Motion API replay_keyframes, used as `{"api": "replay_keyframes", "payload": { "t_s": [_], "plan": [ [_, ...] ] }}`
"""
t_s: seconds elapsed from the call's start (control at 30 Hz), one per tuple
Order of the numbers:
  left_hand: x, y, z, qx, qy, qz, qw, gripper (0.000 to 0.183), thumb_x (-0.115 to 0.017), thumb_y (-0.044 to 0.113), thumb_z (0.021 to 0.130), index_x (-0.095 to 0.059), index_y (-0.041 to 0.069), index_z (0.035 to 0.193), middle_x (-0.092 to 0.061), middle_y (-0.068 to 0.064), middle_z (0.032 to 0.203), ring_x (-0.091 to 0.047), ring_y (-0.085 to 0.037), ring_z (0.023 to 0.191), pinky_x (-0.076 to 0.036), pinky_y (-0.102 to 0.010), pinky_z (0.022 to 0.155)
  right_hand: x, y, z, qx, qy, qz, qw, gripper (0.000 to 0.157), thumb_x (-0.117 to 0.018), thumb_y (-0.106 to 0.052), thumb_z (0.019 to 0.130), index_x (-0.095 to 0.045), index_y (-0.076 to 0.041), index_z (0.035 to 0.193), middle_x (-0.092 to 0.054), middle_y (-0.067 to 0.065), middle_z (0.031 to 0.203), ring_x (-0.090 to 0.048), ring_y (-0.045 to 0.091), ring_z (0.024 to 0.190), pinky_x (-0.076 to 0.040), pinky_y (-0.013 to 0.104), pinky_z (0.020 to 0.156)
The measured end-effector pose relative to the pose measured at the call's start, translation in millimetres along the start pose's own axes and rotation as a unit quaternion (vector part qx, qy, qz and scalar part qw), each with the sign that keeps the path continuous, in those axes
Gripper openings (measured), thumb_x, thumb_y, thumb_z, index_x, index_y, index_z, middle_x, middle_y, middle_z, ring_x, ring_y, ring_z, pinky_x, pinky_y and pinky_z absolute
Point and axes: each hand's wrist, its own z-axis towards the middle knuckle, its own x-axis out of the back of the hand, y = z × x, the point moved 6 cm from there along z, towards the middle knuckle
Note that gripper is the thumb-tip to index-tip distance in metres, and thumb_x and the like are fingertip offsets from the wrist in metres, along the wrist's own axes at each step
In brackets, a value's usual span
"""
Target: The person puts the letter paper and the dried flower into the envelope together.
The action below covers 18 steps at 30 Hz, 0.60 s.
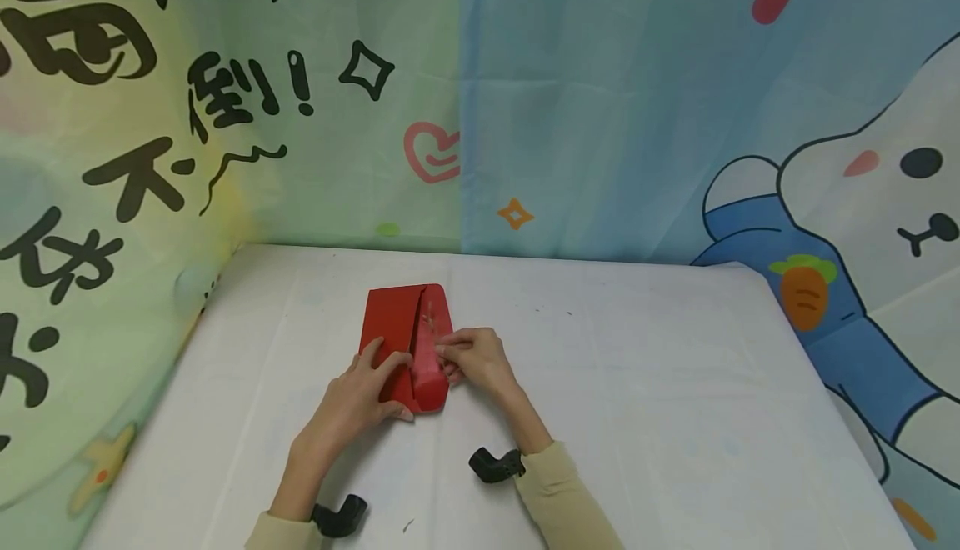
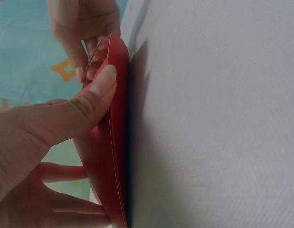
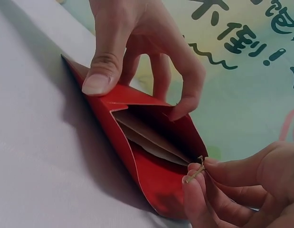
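Note:
A red paper envelope (image 1: 392, 317) rests on the white table, its mouth gaping and its flap (image 1: 438, 304) spread to the right. Inside, pale paper (image 3: 156, 142) shows in the right wrist view. My left hand (image 1: 360, 387) holds the envelope at its mouth, thumb on the near edge and the other fingers over its upper face. Beside the flap, my right hand (image 1: 480, 358) pinches a thin yellowish-brown twig-like piece (image 3: 195, 174) between thumb and fingers. Whether that piece touches the envelope I cannot tell.
The white-covered table (image 1: 637, 383) extends on both sides of the envelope. Behind it hangs a printed cloth backdrop (image 1: 600, 117) with lettering and a cartoon animal. Black wrist-worn devices (image 1: 495, 465) sit at both wrists, low over the table.

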Motion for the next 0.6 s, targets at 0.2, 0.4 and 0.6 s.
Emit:
{"api": "replay_keyframes", "payload": {
  "t_s": [0.2, 0.4, 0.6],
  "plan": [
    [-0.8, -1.2, 0.3, 0.007, -0.005, 0.007, 0.9999, 0.072, -0.086, 0.044, 0.067, -0.053, 0.030, 0.130, -0.040, -0.022, 0.147, -0.050, -0.051, 0.125, -0.052, -0.061, 0.080, -10.4, 1, 5, -0.011, -0.021, 0.022, 0.999, 0.020, -0.069, -0.012, 0.090, -0.072, 0.002, 0.104, -0.072, 0.013, 0.080, -0.066, 0.013, 0.057, -0.059, 0.032, 0.058],
    [-2.5, -2.0, 1.6, 0.007, -0.009, 0.010, 0.9999, 0.072, -0.086, 0.044, 0.068, -0.053, 0.030, 0.130, -0.040, -0.022, 0.147, -0.049, -0.053, 0.125, -0.051, -0.064, 0.080, -17.4, 3, 8, -0.017, -0.032, 0.042, 0.998, 0.021, -0.068, -0.011, 0.090, -0.071, 0.004, 0.104, -0.072, 0.015, 0.083, -0.067, 0.014, 0.058, -0.060, 0.034, 0.060],
    [-2.9, -2.9, 1.8, 0.006, -0.010, 0.007, 0.9999, 0.072, -0.085, 0.044, 0.068, -0.053, 0.029, 0.130, -0.040, -0.022, 0.148, -0.049, -0.049, 0.127, -0.052, -0.062, 0.080, -21.9, 1, 8, -0.027, -0.034, 0.047, 0.998, 0.022, -0.068, -0.011, 0.090, -0.070, 0.005, 0.105, -0.072, 0.019, 0.085, -0.069, 0.015, 0.060, -0.060, 0.035, 0.061]
  ]
}}
